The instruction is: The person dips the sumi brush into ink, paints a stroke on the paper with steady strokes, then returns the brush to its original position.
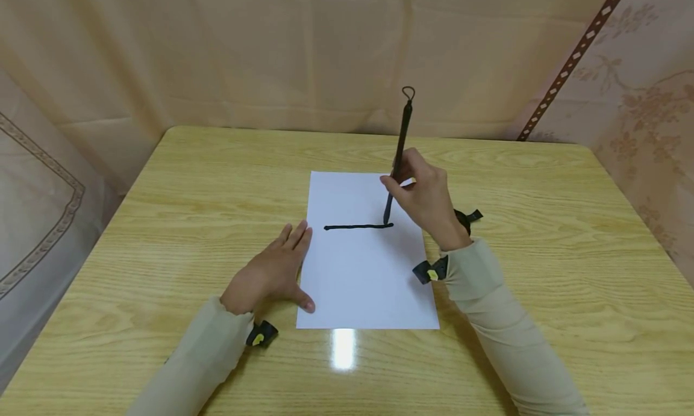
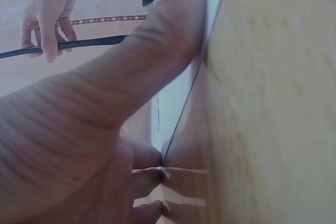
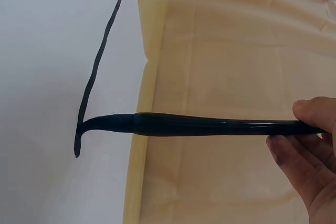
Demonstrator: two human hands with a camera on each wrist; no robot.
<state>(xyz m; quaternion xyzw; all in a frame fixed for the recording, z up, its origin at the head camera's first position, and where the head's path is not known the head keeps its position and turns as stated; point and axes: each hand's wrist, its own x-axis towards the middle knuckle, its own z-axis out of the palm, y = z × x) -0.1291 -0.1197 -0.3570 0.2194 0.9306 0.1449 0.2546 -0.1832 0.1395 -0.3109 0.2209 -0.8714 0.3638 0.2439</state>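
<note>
A dark calligraphy brush [image 1: 400,140] with a hanging loop at its top stands nearly upright in my right hand [image 1: 425,190], pinched between thumb and fingers. In the right wrist view its bent bristle tip [image 3: 107,123] touches a black ink stroke [image 3: 98,59] close to one end. This single stroke runs left to right across a white sheet of paper [image 1: 368,283]. My left hand [image 1: 273,271] rests at the sheet's left edge with fingers spread, the thumb lying on the paper's lower left part. The left wrist view shows the thumb [image 2: 163,30] large in front.
The sheet lies on a light wood-grain table [image 1: 190,193] with rounded far corners. Behind it hangs a beige curtain [image 1: 271,55]; a patterned cloth [image 1: 645,85] is at the right. Black straps with yellow marks [image 1: 432,274] sit at both wrists.
</note>
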